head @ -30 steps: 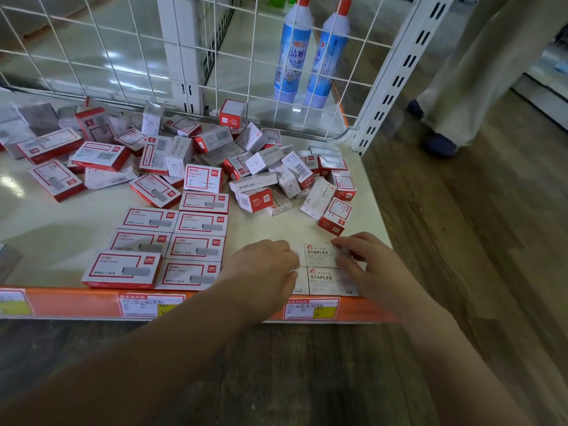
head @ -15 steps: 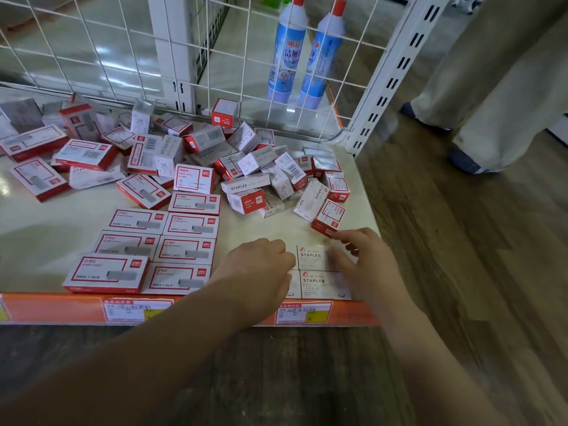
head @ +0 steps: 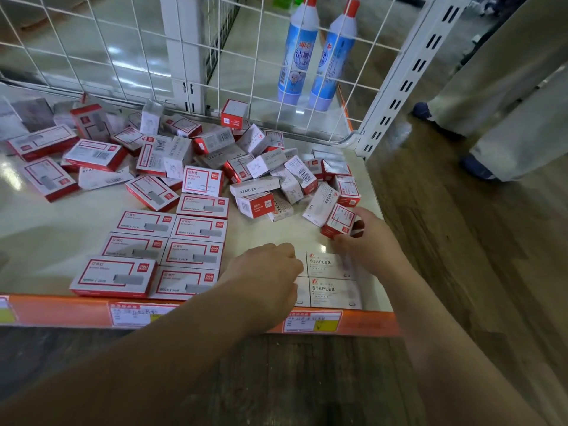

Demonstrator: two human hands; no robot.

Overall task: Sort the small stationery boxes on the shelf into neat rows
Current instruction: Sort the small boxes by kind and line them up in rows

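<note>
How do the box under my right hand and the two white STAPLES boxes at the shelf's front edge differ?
The red-and-white box is red-sided and tilted against the loose pile; the two STAPLES boxes are plain white and lie flat. The right hand grips the red-and-white box; the STAPLES boxes sit side by side in a neat row, with the left hand beside them. All are small cardboard boxes.

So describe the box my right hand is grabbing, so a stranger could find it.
Start at the shelf's front right corner, where flat white STAPLES boxes lie. Just behind them, the right hand grips a small red box. It alone is tipped up, at the pile's near edge.
</note>
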